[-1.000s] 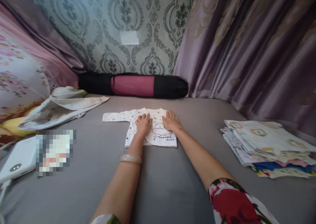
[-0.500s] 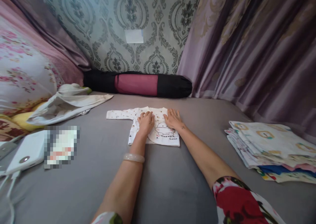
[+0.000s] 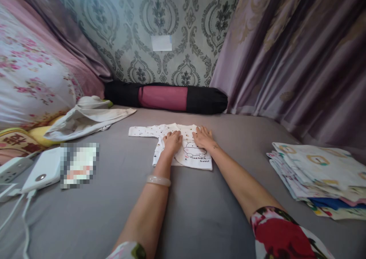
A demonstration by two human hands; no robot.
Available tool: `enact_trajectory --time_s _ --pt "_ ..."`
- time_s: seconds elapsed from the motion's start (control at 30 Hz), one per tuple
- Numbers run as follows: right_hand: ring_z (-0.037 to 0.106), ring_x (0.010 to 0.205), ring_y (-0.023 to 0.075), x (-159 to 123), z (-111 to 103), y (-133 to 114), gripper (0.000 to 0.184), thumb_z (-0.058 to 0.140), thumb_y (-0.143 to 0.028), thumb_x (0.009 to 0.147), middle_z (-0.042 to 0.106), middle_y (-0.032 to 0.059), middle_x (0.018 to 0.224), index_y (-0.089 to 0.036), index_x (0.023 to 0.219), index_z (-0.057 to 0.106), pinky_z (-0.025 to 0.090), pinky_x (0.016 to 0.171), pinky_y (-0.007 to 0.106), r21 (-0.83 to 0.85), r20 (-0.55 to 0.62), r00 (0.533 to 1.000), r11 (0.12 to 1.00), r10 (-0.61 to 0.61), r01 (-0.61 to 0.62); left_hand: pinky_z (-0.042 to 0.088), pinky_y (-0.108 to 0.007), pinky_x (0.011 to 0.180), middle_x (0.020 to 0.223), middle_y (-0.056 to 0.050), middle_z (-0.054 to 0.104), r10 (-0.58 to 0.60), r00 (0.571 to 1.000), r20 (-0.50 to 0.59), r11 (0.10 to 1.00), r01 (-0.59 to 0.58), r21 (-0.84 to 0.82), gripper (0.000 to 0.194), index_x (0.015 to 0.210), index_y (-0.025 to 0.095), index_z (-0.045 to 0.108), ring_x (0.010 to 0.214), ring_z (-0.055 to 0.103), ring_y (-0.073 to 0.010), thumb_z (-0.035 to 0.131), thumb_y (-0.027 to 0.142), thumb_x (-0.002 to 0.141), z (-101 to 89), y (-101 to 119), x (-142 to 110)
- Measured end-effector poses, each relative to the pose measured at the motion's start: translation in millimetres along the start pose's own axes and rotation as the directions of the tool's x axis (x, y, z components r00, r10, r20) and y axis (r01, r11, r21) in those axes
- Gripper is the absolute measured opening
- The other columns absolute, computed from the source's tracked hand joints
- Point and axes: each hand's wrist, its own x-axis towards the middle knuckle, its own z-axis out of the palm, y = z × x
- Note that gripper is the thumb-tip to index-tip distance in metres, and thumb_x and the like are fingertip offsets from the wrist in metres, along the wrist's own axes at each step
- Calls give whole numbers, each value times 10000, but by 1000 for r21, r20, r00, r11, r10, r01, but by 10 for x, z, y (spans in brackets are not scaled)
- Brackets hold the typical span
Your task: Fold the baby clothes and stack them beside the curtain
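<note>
A small white baby shirt [image 3: 197, 162] with a cartoon print and lettering lies flat on the grey bed sheet [image 3: 200, 213]. Its left sleeve stretches out to the side; the right sleeve is not seen spread out. My left hand [image 3: 173, 141] rests on the middle of the shirt, fingers extended and slightly bent. At the shirt's upper right edge, my right hand [image 3: 204, 138] lies palm down with its fingers spread. Both hands press on the fabric, and neither grasps it.
A stack of folded baby clothes [image 3: 320, 163] sits at the right. On the left are a white power bank [image 3: 44, 169] with cables, a power strip [image 3: 14, 167], a blurred-out item [image 3: 80, 165] and a crumpled pale cloth [image 3: 82, 118]. A black and pink rolled bag [image 3: 162, 98] lies along the wall.
The whole view has shifted slightly, so everything appears a little farther right. My hands stay on the shirt in nearly the same places.
</note>
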Motion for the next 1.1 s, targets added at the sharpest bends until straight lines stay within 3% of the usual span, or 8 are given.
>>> enact_trajectory --time_s 0.2,0.43,0.67,0.77,0.87,0.93,1.1 --pt "72 1469 269 -86 47 -448 610 125 -481 986 121 82 1606 -229 1535 207 81 1150 542 140 21 977 968 -211 206 336 -471 1064 1367 -112 558 -107 993 -48 989 101 -110 431 1323 210 534 1314 436 -268 357 229 931 -174 -62 45" --pt "84 1466 276 -105 196 -587 578 160 -449 991 174 70 1596 -247 1529 229 58 1134 597 117 6 980 973 -200 198 395 -410 1032 1273 -130 631 -168 984 -58 974 156 -163 453 1291 179 579 1245 529 -267 404 135 876 -220 -266 68" --pt "117 1459 292 -103 95 -591 563 185 -455 994 203 90 1588 -250 1511 272 96 1121 607 115 55 980 976 -193 186 416 -358 1023 1251 -124 644 -168 983 -79 950 139 -281 449 1273 150 594 1199 570 -233 385 126 876 -222 -343 107" --pt "161 1448 299 -54 14 -635 555 186 -460 995 249 123 1569 -213 1445 398 104 1111 620 125 66 974 971 -215 206 424 -343 1018 1225 -135 655 -154 982 -113 939 110 -326 442 1246 117 610 1182 581 -228 370 114 874 -243 -364 127" --pt "157 1450 274 60 -28 -735 555 195 -427 999 265 145 1559 -137 1385 469 58 1133 586 82 -27 963 960 -267 268 423 -324 1021 1214 -149 658 -162 973 -165 925 92 -368 429 1206 84 629 1170 588 -220 361 101 871 -264 -388 150" --pt "144 1455 250 161 -21 -820 561 206 -414 1000 259 137 1562 -113 1424 416 51 1149 549 56 -63 953 952 -298 301 436 -316 1006 1181 -133 677 -184 962 -200 911 90 -403 416 1163 99 651 1137 607 -210 366 96 860 -274 -419 167" --pt "137 1459 234 375 88 -964 614 206 -433 996 218 121 1577 -91 1501 274 60 1164 508 44 11 952 952 -305 304 470 -338 961 1070 -116 713 -280 922 -266 847 107 -521 384 1074 124 680 1032 645 -204 377 123 838 -268 -567 219"
